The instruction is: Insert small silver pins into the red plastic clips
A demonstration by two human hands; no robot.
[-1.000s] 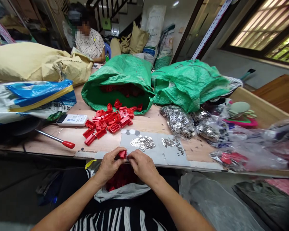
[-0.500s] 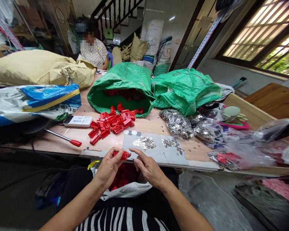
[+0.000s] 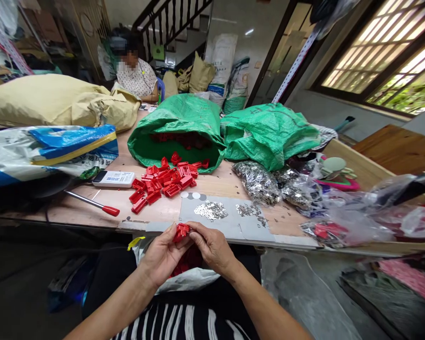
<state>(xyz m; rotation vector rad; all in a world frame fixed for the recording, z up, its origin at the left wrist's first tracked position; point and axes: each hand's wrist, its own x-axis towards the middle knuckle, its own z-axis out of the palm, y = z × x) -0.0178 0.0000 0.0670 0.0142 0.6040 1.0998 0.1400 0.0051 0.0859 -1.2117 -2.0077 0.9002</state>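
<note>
A small red plastic part (image 3: 181,232) is gripped between the thumb and fingers of my left hand (image 3: 163,255), over the table's front edge. My right hand (image 3: 212,248) meets it from the right, fingertips pinched together against the part's right end; whatever they pinch is hidden. Below both hands, on my lap, an open white sack (image 3: 194,281) has more red parts inside. Past my hands, small shiny metal pieces (image 3: 211,210) lie in a pile on a grey sheet (image 3: 230,228), with a second, darker pile (image 3: 250,210) to its right.
Loose red parts (image 3: 163,182) spread from the mouth of a green sack (image 3: 184,111). A white device (image 3: 115,179) and a red-handled rod (image 3: 95,203) lie left. Bagged metal pieces (image 3: 257,182) and plastic bags (image 3: 361,219) crowd the right. Another person (image 3: 136,78) sits across the table.
My right hand has moved left, its fingers closing in from apart to touch the red part. My left hand has turned slightly and still holds the part.
</note>
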